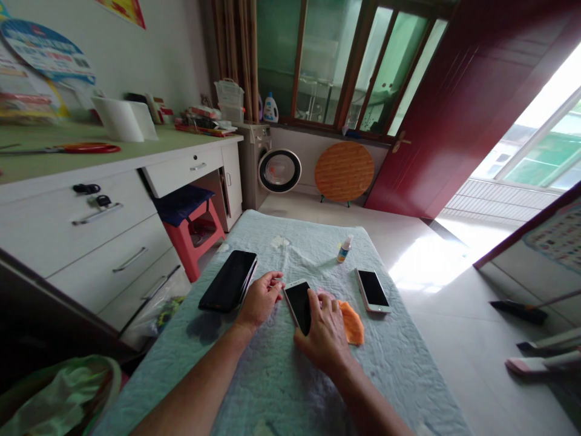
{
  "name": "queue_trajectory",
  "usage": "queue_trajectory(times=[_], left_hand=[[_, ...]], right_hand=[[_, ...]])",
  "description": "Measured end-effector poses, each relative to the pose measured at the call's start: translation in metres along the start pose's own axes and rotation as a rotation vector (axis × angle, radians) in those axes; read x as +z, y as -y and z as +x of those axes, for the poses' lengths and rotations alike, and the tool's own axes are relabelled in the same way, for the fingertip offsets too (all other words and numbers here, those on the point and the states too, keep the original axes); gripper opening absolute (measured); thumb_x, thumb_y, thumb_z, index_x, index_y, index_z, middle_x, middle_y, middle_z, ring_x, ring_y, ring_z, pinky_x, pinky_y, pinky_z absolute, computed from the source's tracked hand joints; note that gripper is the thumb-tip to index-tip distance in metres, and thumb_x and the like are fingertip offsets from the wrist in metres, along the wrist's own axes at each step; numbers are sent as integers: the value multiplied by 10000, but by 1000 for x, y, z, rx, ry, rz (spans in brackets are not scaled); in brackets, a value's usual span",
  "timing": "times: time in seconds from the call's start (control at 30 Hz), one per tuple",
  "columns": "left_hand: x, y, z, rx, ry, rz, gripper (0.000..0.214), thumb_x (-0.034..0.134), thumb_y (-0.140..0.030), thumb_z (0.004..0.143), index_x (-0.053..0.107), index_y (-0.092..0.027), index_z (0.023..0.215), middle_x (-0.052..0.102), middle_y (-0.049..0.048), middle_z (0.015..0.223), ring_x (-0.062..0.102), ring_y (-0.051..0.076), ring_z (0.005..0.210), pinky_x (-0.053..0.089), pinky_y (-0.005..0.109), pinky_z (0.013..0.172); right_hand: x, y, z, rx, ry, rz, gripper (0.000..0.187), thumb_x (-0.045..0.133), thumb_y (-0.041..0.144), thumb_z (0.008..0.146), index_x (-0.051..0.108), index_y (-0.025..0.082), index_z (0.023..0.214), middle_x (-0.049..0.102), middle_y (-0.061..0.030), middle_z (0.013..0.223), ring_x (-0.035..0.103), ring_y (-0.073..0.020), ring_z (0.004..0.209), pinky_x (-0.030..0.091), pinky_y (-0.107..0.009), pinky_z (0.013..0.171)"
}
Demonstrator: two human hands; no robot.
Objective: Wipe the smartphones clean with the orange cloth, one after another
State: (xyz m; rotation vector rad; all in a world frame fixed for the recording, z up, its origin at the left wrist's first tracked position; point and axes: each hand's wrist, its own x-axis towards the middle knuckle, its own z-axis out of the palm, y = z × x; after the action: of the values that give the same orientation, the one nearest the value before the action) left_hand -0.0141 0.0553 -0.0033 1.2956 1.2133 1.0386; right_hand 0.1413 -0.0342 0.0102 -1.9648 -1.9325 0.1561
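A white-framed phone [298, 301] lies screen up in the middle of a table covered with a pale green quilted cloth [281, 387]. My left hand [259, 301] pinches the phone's upper left corner with curled fingers. My right hand [325, 331] rests over the phone's lower right edge, fingers closed on it. An orange cloth [353, 324] lies just right of that hand, partly under it. A large black tablet [229, 280] sits to the left. Another white phone [373, 290] lies to the right. A small spray bottle [344, 249] stands farther back.
White drawers and a desk [91, 212] run along the left, with a red stool [193, 227] beneath. A washing machine [267, 169] and a round wooden board [344, 171] stand at the far wall. Brooms [535, 339] lie on the floor at the right. A green bag [54, 393] sits lower left.
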Motion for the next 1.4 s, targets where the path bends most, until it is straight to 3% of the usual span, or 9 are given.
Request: queue_trajectory(times=[0.2, 0.37, 0.53, 0.67, 0.9, 1.4], left_hand=[[-1, 2, 1, 10, -17, 13, 313, 599, -296, 760, 626, -166, 1043, 678, 35, 854, 600, 116, 556, 478, 211, 523], [-1, 7, 3, 44, -11, 56, 320, 582, -293, 776, 620, -164, 1067, 668, 58, 899, 635, 150, 667, 504, 231, 579], [-1, 9, 3, 36, -16, 46, 339, 614, -331, 752, 630, -168, 1048, 661, 38, 853, 616, 134, 596, 487, 231, 544], [0, 10, 4, 42, 0, 37, 353, 634, -347, 731, 638, -161, 1031, 658, 22, 804, 602, 125, 575, 478, 223, 546], [0, 19, 7, 107, 27, 135, 366, 580, -366, 755, 630, -146, 1044, 653, 27, 769, 612, 148, 599, 472, 236, 548], [0, 15, 5, 110, 54, 170, 367, 570, -371, 755, 632, -142, 1035, 659, 32, 767, 619, 159, 624, 492, 257, 586]], right_hand=[[-9, -1, 2, -6, -33, 56, 705, 615, 255, 617, 475, 190, 1305, 542, -134, 1163, 456, -318, 1067, 364, -439, 933], [-24, -13, 8, -12, -84, 135, 736, 622, 284, 631, 432, 222, 1340, 556, -82, 1132, 466, -269, 1026, 403, -387, 899], [-37, -48, 23, 51, -254, 103, 702, 622, 360, 666, 456, 177, 1324, 541, -105, 1174, 453, -284, 1065, 377, -425, 944], [-44, -90, 34, 224, -363, -11, 682, 610, 386, 675, 491, 129, 1295, 562, -130, 1148, 470, -296, 1048, 366, -423, 942], [-47, -139, 38, 472, -285, -156, 714, 598, 447, 673, 494, 144, 1312, 594, -143, 1120, 504, -315, 1020, 361, -395, 899], [-44, -147, 37, 573, -142, -198, 775, 600, 464, 667, 438, 169, 1365, 537, -153, 1189, 477, -348, 1079, 369, -415, 904]])
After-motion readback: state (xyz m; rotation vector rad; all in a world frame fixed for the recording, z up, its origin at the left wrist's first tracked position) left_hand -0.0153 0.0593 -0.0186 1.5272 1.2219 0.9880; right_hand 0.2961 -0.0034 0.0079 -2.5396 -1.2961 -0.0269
